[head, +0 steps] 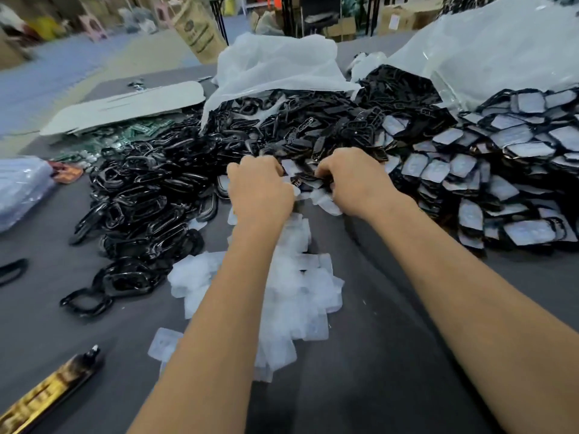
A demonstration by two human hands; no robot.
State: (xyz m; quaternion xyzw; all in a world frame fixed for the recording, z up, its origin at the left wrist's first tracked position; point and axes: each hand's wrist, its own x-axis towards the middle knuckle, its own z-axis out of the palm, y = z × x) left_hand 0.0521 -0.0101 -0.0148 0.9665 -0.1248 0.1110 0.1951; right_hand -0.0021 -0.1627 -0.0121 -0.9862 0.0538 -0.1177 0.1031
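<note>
Both hands meet at the middle of a grey table, fingers curled. My left hand and my right hand pinch a small black part covered with clear film between them. Under my left forearm lies a heap of peeled clear film pieces. Black ring-shaped frames are piled to the left. Film-covered black parts are heaped to the right. How the fingertips grip is hidden behind the knuckles.
Two open white plastic bags spill black parts at the back. Green circuit boards lie under a grey cardboard sheet at back left. A gold-and-black tube lies at the near left edge.
</note>
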